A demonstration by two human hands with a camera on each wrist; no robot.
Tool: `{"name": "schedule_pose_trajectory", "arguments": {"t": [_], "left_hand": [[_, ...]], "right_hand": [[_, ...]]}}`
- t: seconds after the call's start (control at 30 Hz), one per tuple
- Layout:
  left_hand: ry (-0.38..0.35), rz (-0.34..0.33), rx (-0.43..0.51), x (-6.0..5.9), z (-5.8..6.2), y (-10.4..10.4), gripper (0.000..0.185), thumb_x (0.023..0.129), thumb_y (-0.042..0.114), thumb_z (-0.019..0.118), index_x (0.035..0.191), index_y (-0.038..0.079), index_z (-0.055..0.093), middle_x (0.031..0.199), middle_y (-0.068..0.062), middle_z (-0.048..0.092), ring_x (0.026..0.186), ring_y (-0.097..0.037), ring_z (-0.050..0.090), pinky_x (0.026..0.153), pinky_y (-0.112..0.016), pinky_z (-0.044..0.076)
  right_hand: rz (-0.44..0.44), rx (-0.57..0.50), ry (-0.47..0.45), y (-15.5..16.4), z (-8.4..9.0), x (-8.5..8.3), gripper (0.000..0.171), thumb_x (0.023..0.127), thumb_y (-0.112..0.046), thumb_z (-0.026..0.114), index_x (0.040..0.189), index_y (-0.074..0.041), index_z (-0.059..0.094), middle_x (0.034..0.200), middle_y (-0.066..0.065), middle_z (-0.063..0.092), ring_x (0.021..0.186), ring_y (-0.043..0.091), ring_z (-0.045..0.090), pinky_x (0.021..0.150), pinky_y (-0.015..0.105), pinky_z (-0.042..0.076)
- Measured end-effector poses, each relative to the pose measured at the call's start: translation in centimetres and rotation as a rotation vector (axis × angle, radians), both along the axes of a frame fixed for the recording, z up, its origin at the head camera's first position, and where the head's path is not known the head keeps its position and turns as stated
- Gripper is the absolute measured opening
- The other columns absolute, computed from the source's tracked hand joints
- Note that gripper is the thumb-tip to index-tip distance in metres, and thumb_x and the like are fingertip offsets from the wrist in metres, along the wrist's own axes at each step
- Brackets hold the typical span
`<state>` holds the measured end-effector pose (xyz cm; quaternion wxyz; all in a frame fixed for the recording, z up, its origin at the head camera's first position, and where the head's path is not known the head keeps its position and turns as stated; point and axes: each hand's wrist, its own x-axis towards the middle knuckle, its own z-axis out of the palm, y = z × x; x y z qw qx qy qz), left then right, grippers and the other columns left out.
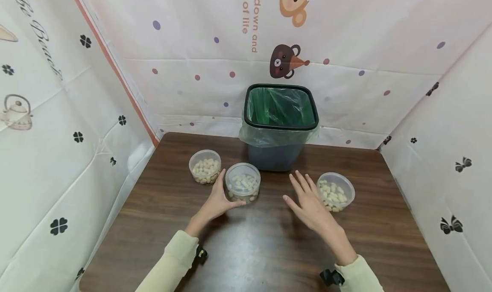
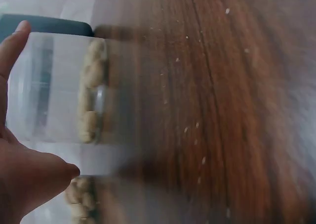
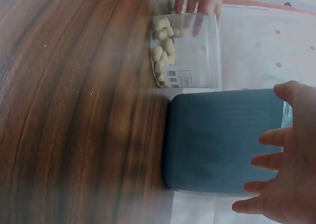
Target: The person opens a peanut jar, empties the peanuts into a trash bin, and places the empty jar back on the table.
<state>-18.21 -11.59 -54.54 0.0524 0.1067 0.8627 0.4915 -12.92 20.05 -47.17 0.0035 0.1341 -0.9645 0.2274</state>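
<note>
- Left hand point(image 1: 217, 202): fingers and thumb curled round the middle tub point(image 1: 243, 183), gripping its near-left side; tub holds pale nuts, stands on the table point(image 1: 161, 215) just in front of the bin point(image 1: 279, 125)
- Right hand point(image 1: 312, 206): fingers spread and straight, holding nothing, low over the table between the middle tub and the right tub point(image 1: 336, 191)
- Left tub point(image 1: 205, 166) just beside the middle one
- Bin lined with a green bag point(image 1: 278, 106), against the back wall
</note>
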Motion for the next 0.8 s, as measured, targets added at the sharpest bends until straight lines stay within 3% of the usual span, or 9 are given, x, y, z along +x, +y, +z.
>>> {"name": "schedule_pose_trajectory", "arguments": {"t": [0.17, 0.4, 0.5, 0.67, 0.8], "left_hand": [[-0.024, -0.004, 0.036, -1.6, -1.8, 0.4, 0.14, 0.065, 0.029, 0.098, 0.163, 0.005, 0.0, 0.168, -0.021, 0.007, 0.153, -0.041, 0.015, 0.119, -0.061, 0.025], [0.037, -0.034, 0.019, -2.3, -3.0, 0.4, 0.139, 0.06, 0.022, 0.101, 0.162, 0.003, 0.008, 0.159, -0.025, 0.033, 0.143, -0.044, 0.038, 0.113, -0.061, 0.034], [0.077, -0.037, 0.027, -2.5, -3.0, 0.4, 0.137, 0.057, 0.022, 0.102, 0.162, 0.007, 0.015, 0.156, -0.022, 0.038, 0.141, -0.042, 0.039, 0.113, -0.06, 0.035], [0.076, -0.004, -0.001, -2.6, -2.1, 0.5, 0.131, 0.055, 0.03, 0.102, 0.161, 0.016, 0.026, 0.151, -0.023, 0.034, 0.137, -0.042, 0.039, 0.109, -0.062, 0.039], [0.064, -0.018, 0.045, -2.6, -1.6, 0.6, 0.128, 0.058, 0.029, 0.101, 0.158, 0.01, 0.024, 0.161, -0.021, 0.023, 0.146, -0.042, 0.029, 0.113, -0.062, 0.035]], "right_hand": [[0.012, -0.024, -0.001, -0.4, -0.4, 0.1, 0.072, 0.104, -0.049, 0.052, 0.161, -0.011, 0.029, 0.167, 0.018, 0.021, 0.152, 0.046, 0.014, 0.115, 0.07, 0.022], [0.019, -0.055, -0.029, -0.8, -0.7, 0.3, 0.07, 0.104, -0.048, 0.052, 0.162, -0.015, 0.029, 0.168, 0.015, 0.018, 0.152, 0.047, 0.011, 0.112, 0.073, 0.024], [0.024, -0.066, -0.04, -0.9, -0.6, 0.3, 0.071, 0.104, -0.051, 0.049, 0.162, -0.015, 0.028, 0.169, 0.014, 0.016, 0.153, 0.046, 0.01, 0.112, 0.072, 0.026], [0.026, -0.077, -0.035, -1.0, -0.6, 0.4, 0.071, 0.104, -0.05, 0.049, 0.161, -0.013, 0.03, 0.168, 0.015, 0.016, 0.153, 0.046, 0.009, 0.111, 0.073, 0.027], [0.028, -0.084, -0.025, -1.0, -0.6, 0.4, 0.069, 0.104, -0.047, 0.052, 0.161, -0.012, 0.031, 0.168, 0.015, 0.017, 0.152, 0.046, 0.01, 0.111, 0.073, 0.027]]}}
